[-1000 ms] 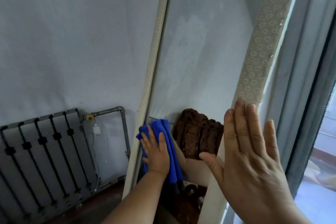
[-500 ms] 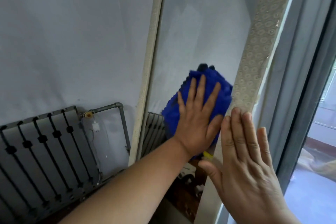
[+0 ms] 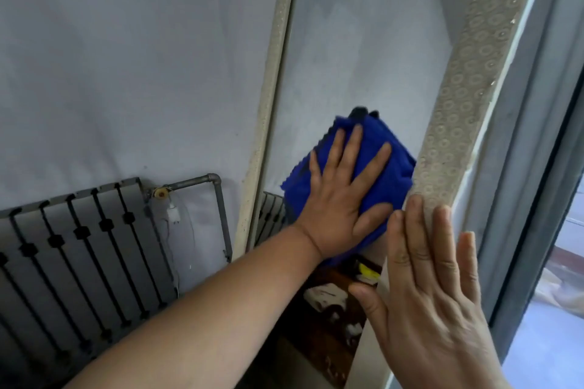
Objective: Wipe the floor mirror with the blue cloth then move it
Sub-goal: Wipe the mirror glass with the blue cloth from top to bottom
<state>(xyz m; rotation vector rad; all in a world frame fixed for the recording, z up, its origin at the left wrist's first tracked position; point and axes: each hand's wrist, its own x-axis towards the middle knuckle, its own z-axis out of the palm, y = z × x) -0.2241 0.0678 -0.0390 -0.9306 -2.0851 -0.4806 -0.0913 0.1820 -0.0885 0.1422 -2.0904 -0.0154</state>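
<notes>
The floor mirror (image 3: 357, 41) stands tall with a cream patterned frame (image 3: 467, 79) and leans toward the wall. My left hand (image 3: 344, 193) lies flat with spread fingers on the blue cloth (image 3: 392, 174) and presses it against the glass near the right frame edge. My right hand (image 3: 433, 287) rests flat with straight fingers against the right side of the frame, lower down. The cloth's lower part is hidden under my left hand.
A dark radiator (image 3: 72, 256) with a grey pipe (image 3: 218, 208) is on the wall to the left of the mirror. A grey door or window frame (image 3: 537, 167) runs along the right. The glass reflects dark brown clutter (image 3: 328, 319) low down.
My left hand slid the cloth from the lower left of the glass up and right to the right frame edge. My right hand stayed flat on the frame.
</notes>
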